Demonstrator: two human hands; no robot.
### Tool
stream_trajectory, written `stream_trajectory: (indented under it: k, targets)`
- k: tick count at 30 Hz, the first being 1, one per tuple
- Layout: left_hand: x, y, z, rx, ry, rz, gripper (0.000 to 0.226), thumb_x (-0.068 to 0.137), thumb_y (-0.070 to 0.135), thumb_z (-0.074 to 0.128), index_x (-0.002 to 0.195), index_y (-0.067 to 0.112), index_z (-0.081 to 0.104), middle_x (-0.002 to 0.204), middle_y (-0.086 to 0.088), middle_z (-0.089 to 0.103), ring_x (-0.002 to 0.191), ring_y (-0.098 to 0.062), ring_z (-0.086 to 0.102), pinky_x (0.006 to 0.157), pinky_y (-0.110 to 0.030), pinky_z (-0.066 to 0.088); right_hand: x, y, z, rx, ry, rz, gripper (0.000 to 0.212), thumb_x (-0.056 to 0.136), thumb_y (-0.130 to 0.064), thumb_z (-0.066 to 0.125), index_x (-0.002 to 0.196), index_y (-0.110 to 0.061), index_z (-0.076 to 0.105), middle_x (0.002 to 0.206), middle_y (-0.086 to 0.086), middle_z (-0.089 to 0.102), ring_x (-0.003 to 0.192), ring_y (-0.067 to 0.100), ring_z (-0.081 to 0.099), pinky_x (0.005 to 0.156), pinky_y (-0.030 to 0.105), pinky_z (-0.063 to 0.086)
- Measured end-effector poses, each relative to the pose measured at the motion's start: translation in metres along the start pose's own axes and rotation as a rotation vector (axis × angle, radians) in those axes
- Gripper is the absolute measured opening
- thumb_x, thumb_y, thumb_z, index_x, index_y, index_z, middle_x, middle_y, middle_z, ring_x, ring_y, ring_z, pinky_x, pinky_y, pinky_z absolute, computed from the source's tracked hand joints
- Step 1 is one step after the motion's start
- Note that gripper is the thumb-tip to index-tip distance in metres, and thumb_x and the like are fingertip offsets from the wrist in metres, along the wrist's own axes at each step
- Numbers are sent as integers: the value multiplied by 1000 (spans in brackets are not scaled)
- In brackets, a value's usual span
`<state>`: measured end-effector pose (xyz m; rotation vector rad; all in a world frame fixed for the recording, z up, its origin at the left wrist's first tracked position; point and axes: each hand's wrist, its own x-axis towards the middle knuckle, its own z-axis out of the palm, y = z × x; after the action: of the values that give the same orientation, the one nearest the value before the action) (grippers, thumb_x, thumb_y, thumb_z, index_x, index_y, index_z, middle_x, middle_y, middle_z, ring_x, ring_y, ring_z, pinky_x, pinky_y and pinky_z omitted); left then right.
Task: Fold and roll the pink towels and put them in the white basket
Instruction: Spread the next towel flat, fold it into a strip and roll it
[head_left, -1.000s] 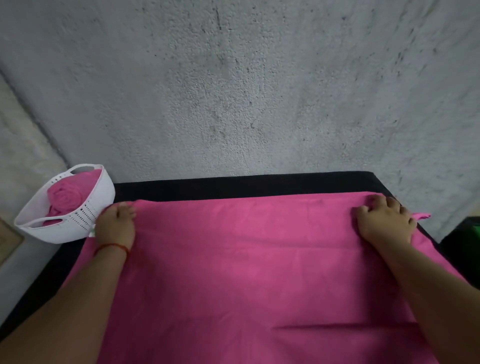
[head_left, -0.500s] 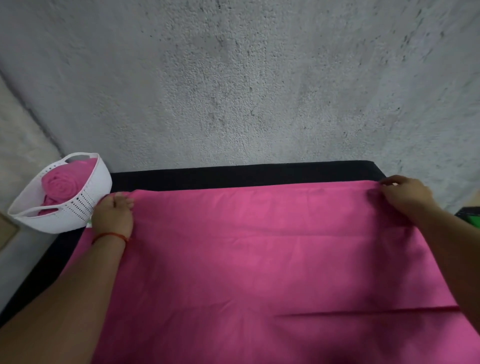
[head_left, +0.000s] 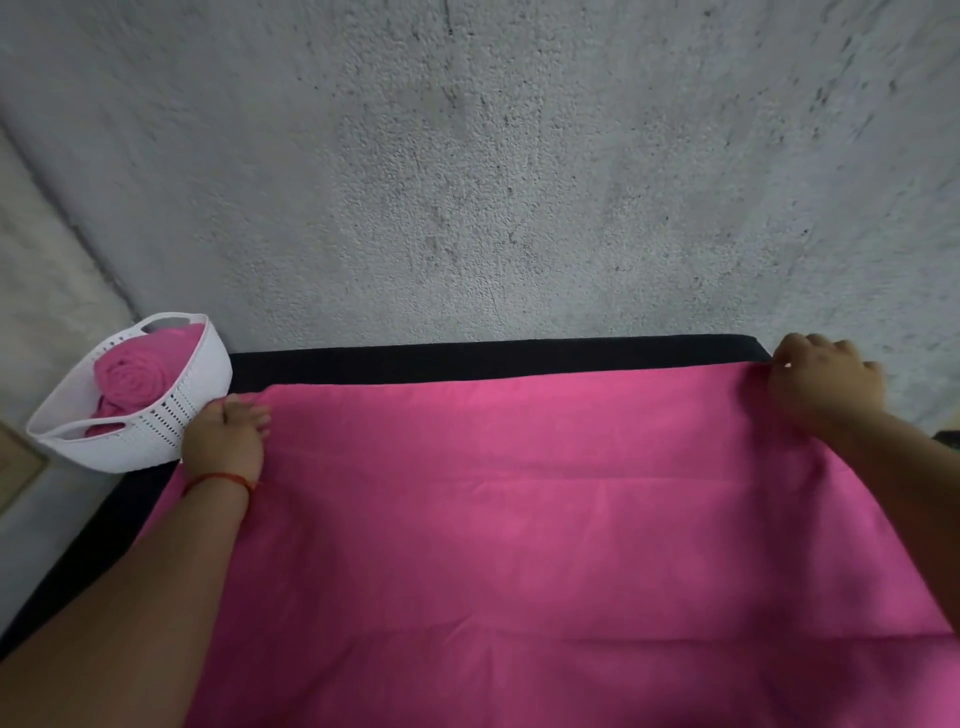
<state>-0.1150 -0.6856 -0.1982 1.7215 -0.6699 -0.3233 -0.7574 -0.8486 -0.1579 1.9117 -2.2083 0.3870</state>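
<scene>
Pink cloth towel (head_left: 545, 519) squared
Far corners are clamped in curled fingers (head_left: 257, 415): left hand (head_left: 226, 439) (beside white slotted plastic basket (head_left: 156, 441)), right hand (head_left: 826, 384) far from it; even tension is advised.

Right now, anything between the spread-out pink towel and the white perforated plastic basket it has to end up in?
Nothing visible blocks the way. The white perforated plastic basket stands just beside the spread pink cloth towel, at its far-left corner, where the left hand rests. A rolled pink towel already takes up part of the inside.
</scene>
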Motion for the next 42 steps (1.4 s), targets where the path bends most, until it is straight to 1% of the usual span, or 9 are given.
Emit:
stream_trajectory:
  k: [5, 10, 13, 19, 22, 26, 29, 33, 42]
  targets:
    - [-2, 3, 2, -34, 3, -18, 36, 112, 18, 37, 119, -7, 64, 104, -17, 71, 76, -16, 66, 57, -8, 54, 0, -21, 10, 70, -44, 138, 25, 94, -20, 44, 113, -12, 58, 125, 20, 63, 124, 40, 52, 102, 53, 39]
    - [7, -7, 2, 47, 17, 25, 33, 110, 26, 43, 102, 9, 69, 97, -14, 76, 80, -26, 72, 82, -35, 59, -17, -19, 38, 245, 52, 198, 26, 99, -21, 46, 120, -8, 53, 128, 28, 54, 120, 49, 50, 98, 61, 44]
    - [3, -4, 2, 67, 36, 26, 32, 109, 27, 44, 98, 13, 70, 93, -10, 75, 80, -25, 72, 85, -36, 57, -16, -14, 39, 283, 73, 214, 28, 99, -22, 50, 124, -11, 55, 127, 30, 54, 117, 52, 50, 96, 61, 45]
    - [5, -7, -2, 216, -20, 40, 35, 98, 21, 50, 127, 16, 70, 107, -6, 77, 99, -27, 73, 98, -41, 56, -9, -7, 32, 375, 179, 105, 34, 89, 4, 56, 119, -9, 68, 122, 27, 52, 104, 54, 57, 90, 58, 52]
    - [2, -4, -2, 411, -35, 122, 39, 95, 11, 54, 130, 15, 71, 125, -6, 72, 116, -29, 66, 104, -30, 44, -8, -4, 33, 345, 177, 102, 33, 88, 2, 55, 114, -8, 71, 119, 25, 54, 102, 52, 57, 88, 57, 54]
    - [0, -5, 6, 526, -143, 210, 42, 92, 12, 54, 130, 19, 70, 129, -8, 70, 117, -31, 63, 105, -38, 45, -29, -27, 22, 195, 234, -55, 34, 89, -14, 52, 116, -13, 73, 116, 24, 63, 105, 49, 57, 90, 57, 49]
    - [-7, 1, 13, 814, -220, 243, 42, 101, 41, 49, 138, 28, 62, 146, -1, 58, 134, -34, 49, 114, -52, 35, -64, -61, 18, 257, 4, -179, 39, 101, -44, 53, 130, -23, 67, 131, 17, 64, 114, 45, 62, 97, 57, 53]
    - [-11, 10, 17, 1004, -341, 210, 68, 102, 65, 25, 162, 35, 26, 172, 6, 20, 157, -25, 18, 123, -55, 13, -93, -67, 25, 130, -317, -155, 73, 98, -78, 24, 163, -45, 24, 174, -4, 22, 158, 28, 22, 124, 53, 21]
    - [-22, 17, 42, 1103, -428, 173, 83, 98, 74, 14, 167, 29, 4, 175, 1, -3, 160, -24, -2, 126, -60, 5, -71, -48, 21, 82, -402, -154, 85, 89, -85, 10, 166, -49, 4, 177, -7, 0, 163, 24, 4, 128, 52, 11]
